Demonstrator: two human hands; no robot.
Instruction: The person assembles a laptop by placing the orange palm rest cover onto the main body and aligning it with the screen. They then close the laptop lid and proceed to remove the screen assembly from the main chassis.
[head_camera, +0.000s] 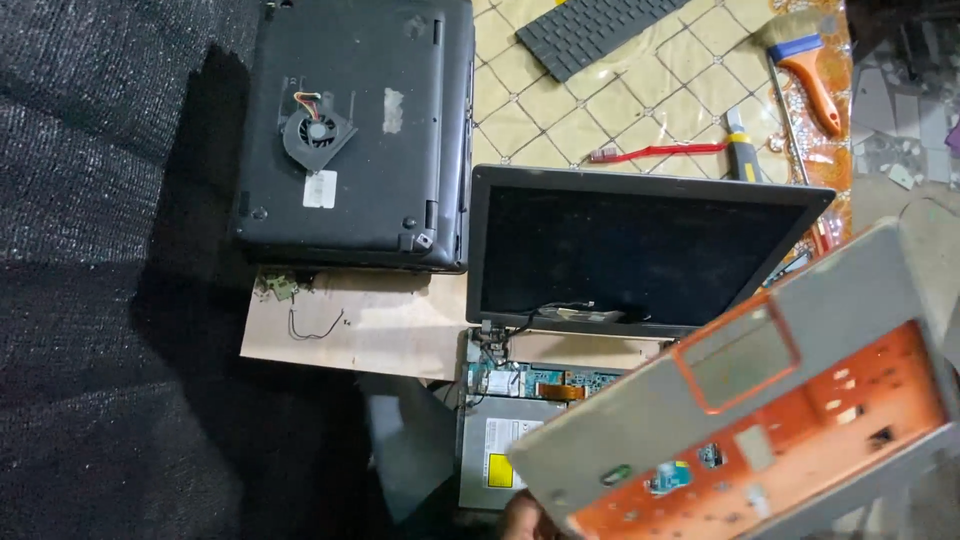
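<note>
Grey palmrest cover (740, 400) lifted and tilted in the lower right, underside up, orange film around the touchpad cutout and over the lower part. One hand (522, 518) visible only as a sliver at the bottom edge, touching the cover's lower left corner; which hand, cannot tell, and fingers hidden, so grip cannot be told. No second hand in view. Behind the cover, open laptop (640, 250) with dark screen upright, hinge cables loose at its base. Beneath the screen, exposed board (530, 380) with an orange ribbon cable, and just below it a silver drive (500, 450) with a yellow label, partly covered by the cover. To the left, second laptop (355, 130), closed and upside down, black. Loose fan (317, 132) lying on its base, wires attached. Brown cardboard sheet (360, 325) under and in front of that laptop, with a thin black wire (315, 325) on it. Farther back on the tiled tabletop (560, 120): detached keyboard (600, 30), red cable (660, 152), orange-handled tool (815, 85) at the right edge. Dark cloth (100, 250) filling the left side.
</note>
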